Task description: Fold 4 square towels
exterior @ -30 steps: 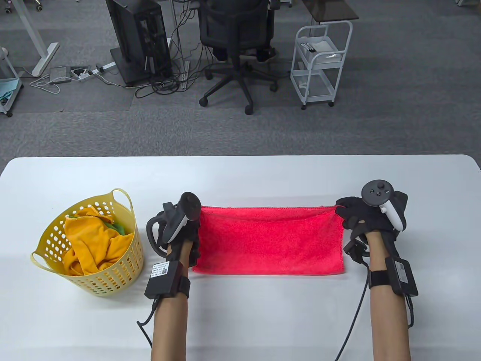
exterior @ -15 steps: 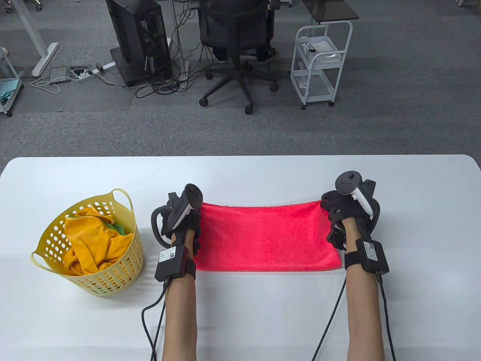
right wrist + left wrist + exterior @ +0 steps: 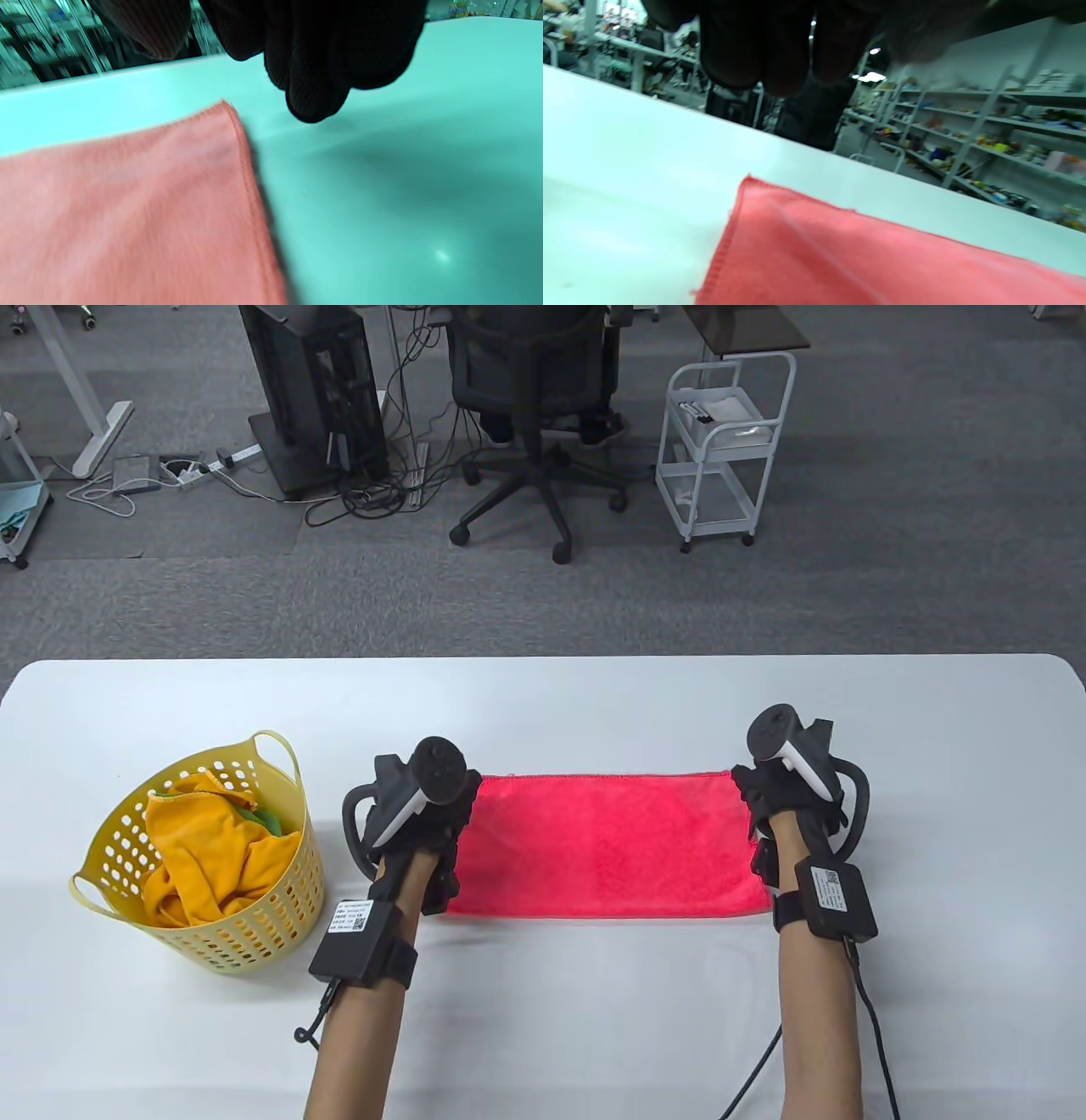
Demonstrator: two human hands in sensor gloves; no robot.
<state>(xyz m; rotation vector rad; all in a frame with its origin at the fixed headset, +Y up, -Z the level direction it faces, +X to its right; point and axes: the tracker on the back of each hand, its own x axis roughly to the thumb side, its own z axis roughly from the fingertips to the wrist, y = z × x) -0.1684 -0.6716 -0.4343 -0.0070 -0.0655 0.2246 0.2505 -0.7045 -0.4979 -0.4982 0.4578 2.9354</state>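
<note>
A red towel (image 3: 607,848), folded in half, lies flat on the white table (image 3: 594,704). My left hand (image 3: 458,814) is over its left edge and my right hand (image 3: 753,802) is over its right edge. In the left wrist view the gloved fingers (image 3: 780,51) hang above the towel's far left corner (image 3: 751,182) without holding it. In the right wrist view the fingers (image 3: 314,63) hover just beside the far right corner (image 3: 225,110), and that corner lies free. Both hands are empty.
A yellow perforated basket (image 3: 254,933) stands at the left of the table and holds a crumpled yellow towel (image 3: 212,857) and a green one (image 3: 267,819). Beyond the table's far edge are an office chair (image 3: 534,390) and a white cart (image 3: 721,441).
Both hands brought the towel's far edge down onto the table and let go of its corners. The right hand moved left and the towel now lies flat.
</note>
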